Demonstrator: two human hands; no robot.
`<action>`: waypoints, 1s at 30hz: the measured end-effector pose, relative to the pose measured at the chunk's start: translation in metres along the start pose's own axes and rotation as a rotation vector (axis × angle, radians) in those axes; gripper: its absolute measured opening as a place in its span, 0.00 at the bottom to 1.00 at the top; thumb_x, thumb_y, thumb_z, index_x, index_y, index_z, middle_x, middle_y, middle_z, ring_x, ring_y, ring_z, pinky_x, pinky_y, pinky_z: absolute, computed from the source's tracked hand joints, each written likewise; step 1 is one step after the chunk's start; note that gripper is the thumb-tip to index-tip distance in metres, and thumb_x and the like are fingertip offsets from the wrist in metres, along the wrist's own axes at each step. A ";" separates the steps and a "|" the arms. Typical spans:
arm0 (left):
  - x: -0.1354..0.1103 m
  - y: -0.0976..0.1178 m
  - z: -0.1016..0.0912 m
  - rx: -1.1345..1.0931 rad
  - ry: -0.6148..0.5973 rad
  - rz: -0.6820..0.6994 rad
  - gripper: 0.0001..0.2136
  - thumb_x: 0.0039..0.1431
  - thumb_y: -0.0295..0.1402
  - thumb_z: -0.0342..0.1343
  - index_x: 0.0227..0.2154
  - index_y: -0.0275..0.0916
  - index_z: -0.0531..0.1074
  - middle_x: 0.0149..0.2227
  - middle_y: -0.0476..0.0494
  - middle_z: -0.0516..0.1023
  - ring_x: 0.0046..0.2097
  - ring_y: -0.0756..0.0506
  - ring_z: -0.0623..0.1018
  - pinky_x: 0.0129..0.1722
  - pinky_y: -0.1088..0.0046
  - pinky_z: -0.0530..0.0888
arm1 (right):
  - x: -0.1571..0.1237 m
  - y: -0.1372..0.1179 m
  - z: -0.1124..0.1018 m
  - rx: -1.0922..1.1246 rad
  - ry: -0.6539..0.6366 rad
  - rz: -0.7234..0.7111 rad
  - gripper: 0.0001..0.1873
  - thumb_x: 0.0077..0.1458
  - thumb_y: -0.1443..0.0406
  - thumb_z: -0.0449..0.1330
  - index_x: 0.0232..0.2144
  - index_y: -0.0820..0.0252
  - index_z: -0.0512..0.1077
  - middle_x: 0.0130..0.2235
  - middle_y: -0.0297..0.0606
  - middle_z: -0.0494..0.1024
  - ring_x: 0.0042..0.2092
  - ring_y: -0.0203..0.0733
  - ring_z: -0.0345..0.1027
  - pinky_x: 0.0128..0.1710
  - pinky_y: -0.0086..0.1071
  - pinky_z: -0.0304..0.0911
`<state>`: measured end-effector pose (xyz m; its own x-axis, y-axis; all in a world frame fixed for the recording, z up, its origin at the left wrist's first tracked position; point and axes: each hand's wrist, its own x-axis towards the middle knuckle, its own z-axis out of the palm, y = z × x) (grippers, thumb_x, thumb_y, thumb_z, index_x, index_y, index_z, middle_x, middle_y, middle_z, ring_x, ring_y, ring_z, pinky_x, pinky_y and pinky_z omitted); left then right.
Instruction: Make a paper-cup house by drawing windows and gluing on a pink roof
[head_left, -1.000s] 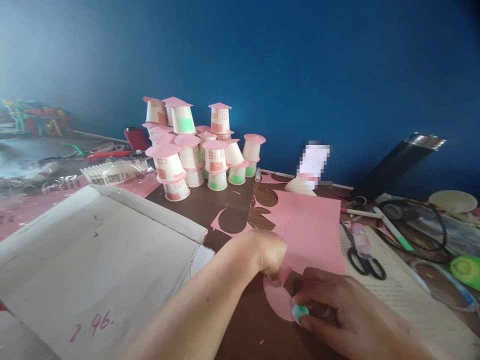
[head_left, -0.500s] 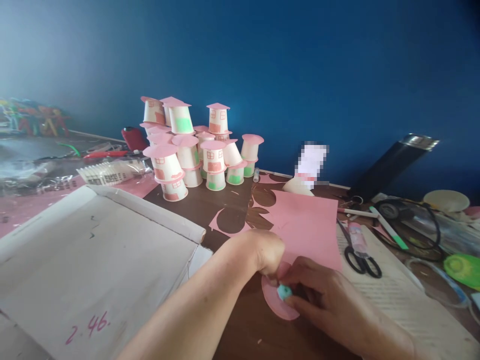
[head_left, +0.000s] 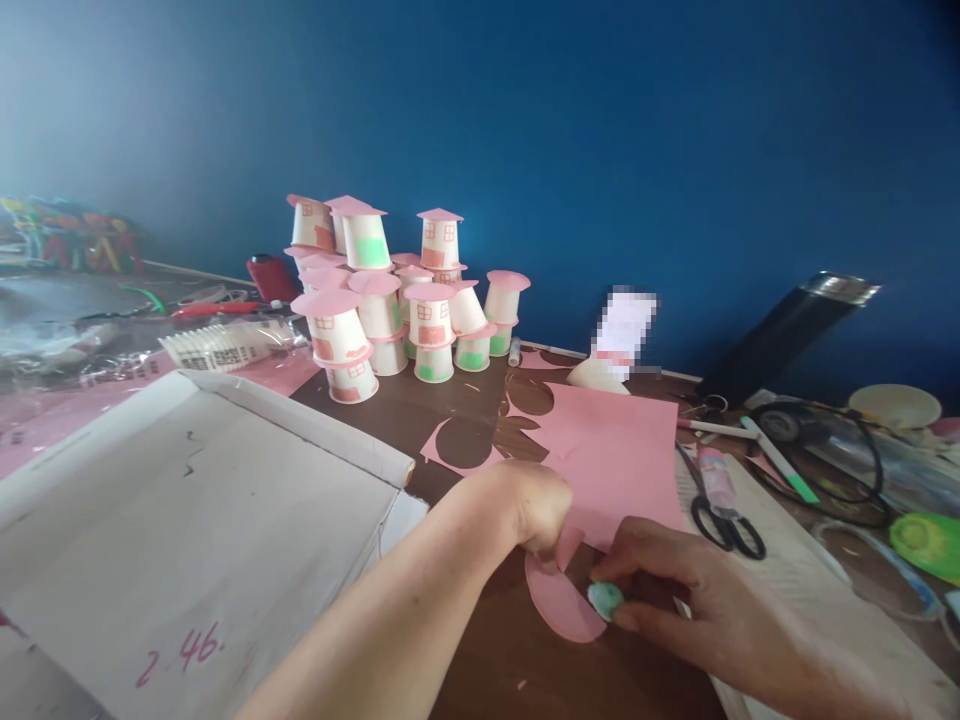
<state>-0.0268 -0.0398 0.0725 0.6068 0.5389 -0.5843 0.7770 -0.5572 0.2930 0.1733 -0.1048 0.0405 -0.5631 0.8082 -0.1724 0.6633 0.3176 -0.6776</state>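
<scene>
One broad blue wall (head_left: pixel 525 130) behind everything, and in front of it a dark brown table (head_left: pixel 487 650) under a spread of craft materials. Across the near left, a shallow white cardboard box (head_left: pixel 255 560), with "2.46." handwritten in pink-red toward its lower edge. Beyond the box, a cluster of upside-down paper cups (head_left: pixel 341 335) in stacks, with pink rounds between and on top of them, and red windows or green and red blocks on several sides. Right of centre, a flat pink sheet (head_left: pixel 615 450), ragged with curved cut-outs along its left side. Farther right, a printed paper (head_left: pixel 795 590), partly under the right forearm. Near the wall, a tilted black flask (head_left: pixel 765 335) with a silvery end. Low in the middle, a left hand (head_left: pixel 544 505) at the end of a long bare forearm, knuckles up, fingers bent downward; close by, a right hand (head_left: pixel 675 585), thumb and fingers drawn together. On the printed paper, black-handled scissors (head_left: pixel 732 530). Under the left fingertips, near the lower edge of the pink sheet, a rounded pink piece (head_left: pixel 566 605); impossible to tell whether pinched or merely pressed down. Over the scissors, a pink-labelled tube (head_left: pixel 716 477). Smallest of all, a blue-green round piece (head_left: pixel 605 601), gripped between right thumb and fingertip, just beside the pink piece; contact between the two unclear.
</scene>
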 end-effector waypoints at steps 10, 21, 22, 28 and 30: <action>-0.001 0.000 -0.001 -0.001 -0.023 0.002 0.21 0.46 0.41 0.66 0.41 0.33 0.78 0.36 0.37 0.82 0.32 0.43 0.78 0.29 0.70 0.71 | 0.000 0.004 -0.003 -0.032 -0.032 0.057 0.08 0.58 0.59 0.61 0.40 0.50 0.76 0.36 0.33 0.76 0.33 0.36 0.69 0.32 0.28 0.62; -0.004 0.003 -0.003 -0.015 -0.034 -0.011 0.18 0.46 0.39 0.66 0.39 0.34 0.77 0.37 0.39 0.81 0.34 0.43 0.78 0.30 0.69 0.72 | 0.002 0.000 0.006 -0.020 -0.008 0.067 0.10 0.55 0.58 0.62 0.39 0.49 0.78 0.36 0.34 0.79 0.32 0.39 0.70 0.31 0.29 0.65; -0.005 0.003 -0.003 -0.013 -0.035 -0.014 0.18 0.46 0.38 0.66 0.39 0.34 0.77 0.37 0.39 0.81 0.34 0.43 0.78 0.31 0.69 0.72 | 0.002 0.001 0.007 -0.002 -0.006 0.062 0.10 0.55 0.57 0.62 0.40 0.49 0.78 0.36 0.34 0.80 0.32 0.39 0.71 0.31 0.29 0.65; -0.005 0.002 -0.002 -0.009 -0.030 -0.020 0.15 0.47 0.39 0.65 0.38 0.36 0.78 0.36 0.40 0.81 0.36 0.42 0.79 0.34 0.69 0.73 | 0.000 -0.001 0.003 0.167 -0.093 0.034 0.11 0.54 0.55 0.64 0.39 0.48 0.79 0.37 0.33 0.80 0.34 0.40 0.72 0.33 0.29 0.65; -0.005 0.002 -0.002 -0.010 -0.024 -0.015 0.16 0.48 0.38 0.64 0.38 0.35 0.78 0.36 0.39 0.81 0.36 0.42 0.79 0.34 0.68 0.73 | -0.001 -0.001 0.001 0.181 -0.077 0.028 0.10 0.55 0.56 0.64 0.39 0.48 0.79 0.37 0.33 0.80 0.36 0.40 0.72 0.35 0.29 0.65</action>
<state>-0.0281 -0.0421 0.0773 0.5911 0.5317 -0.6065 0.7875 -0.5430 0.2915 0.1726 -0.1061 0.0410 -0.5864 0.7731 -0.2418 0.5832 0.1958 -0.7883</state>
